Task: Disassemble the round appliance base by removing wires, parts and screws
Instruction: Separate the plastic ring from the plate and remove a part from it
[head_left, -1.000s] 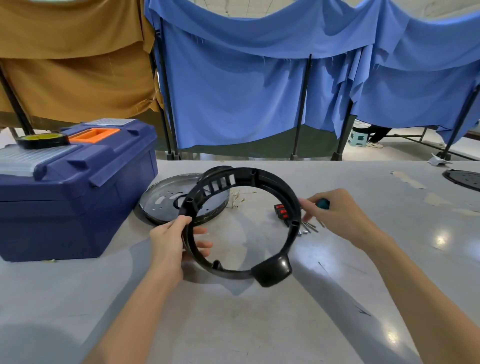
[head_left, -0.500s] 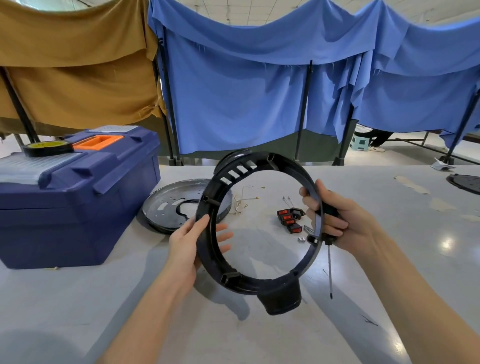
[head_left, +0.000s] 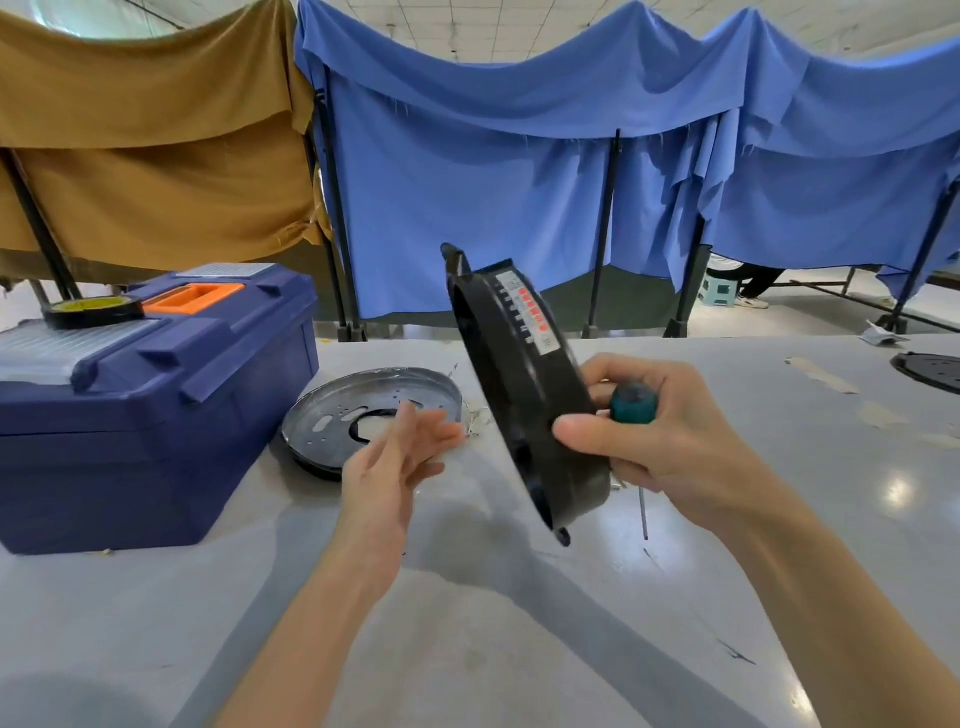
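The round appliance base (head_left: 524, 395), where was it? asked one.

Mid-frame, said the other, held up off the table (head_left: 519, 649), tilted and nearly edge-on, its top leaning toward the upper left. A white label (head_left: 530, 312) with red marks ran along its outer wall.

Who had it?

The right hand (head_left: 670, 447). Its thumb curled over the outer wall and its fingers lay behind. The same hand gripped a screwdriver (head_left: 632, 401), teal handle up, shaft pointing down at the table. The left hand (head_left: 387, 467) was apart from the base, left of centre, with fingers straight and spread, holding nothing, somewhat blurred.

And the surface, the room?

A pale grey, glossy table filled the lower frame, with lamp glare at the right and scraps of tape (head_left: 821, 375) stuck on it further back. Behind it, black poles (head_left: 602, 234) carried a blue cloth (head_left: 493, 182) across the centre and right and a tan cloth (head_left: 145, 156) in the upper left.

What else lay about?

A dark blue toolbox (head_left: 130, 415) stood at the left, with an orange handle (head_left: 192, 297) and a tape roll (head_left: 91, 310) on its lid. Between it and the base a metal plate (head_left: 332, 415) lay flat. Thin wires (head_left: 475, 418) lay just beside its right rim. A dark round thing (head_left: 930, 370) was cut off at the right edge.

Anything in the way?

The left hand's fingers covered part of the plate. The base hid the table behind it and the right hand's fingertips.
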